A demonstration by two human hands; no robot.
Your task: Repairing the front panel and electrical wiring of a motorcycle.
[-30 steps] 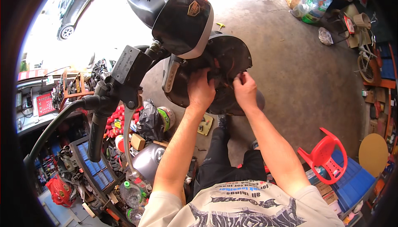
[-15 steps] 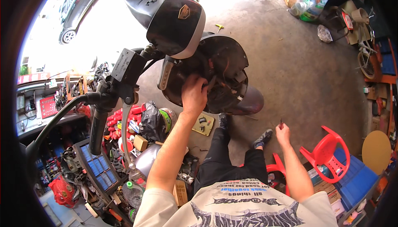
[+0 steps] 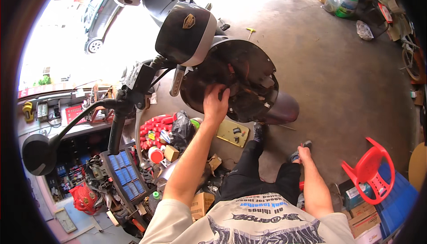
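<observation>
In front of me stands a motorcycle or scooter front with an open round black housing [image 3: 249,66], with wires and connectors inside it. My left hand [image 3: 216,103] reaches into the near left part of the housing. Its fingers are bent, and the dark interior hides their tips and whatever they grip. My right hand [image 3: 305,154] hangs closed beside my right knee; the small thing in it cannot be made out now. A black cover with a pale edge [image 3: 184,32] rises above the housing, and a slim lamp [image 3: 176,80] sits at its left.
Handlebar grip [image 3: 116,135], lever and round mirror [image 3: 40,154] project on the left. A yellow tray [image 3: 233,132] with small black parts lies on the floor below the housing. A red plastic chair [image 3: 371,172] stands at right. A yellow T-handled tool [image 3: 251,32] lies beyond.
The view has shifted, so the scene sits farther right. My right hand has turned, and the dark reddish thing that stuck out of it is hidden. My left hand stays in the housing.
</observation>
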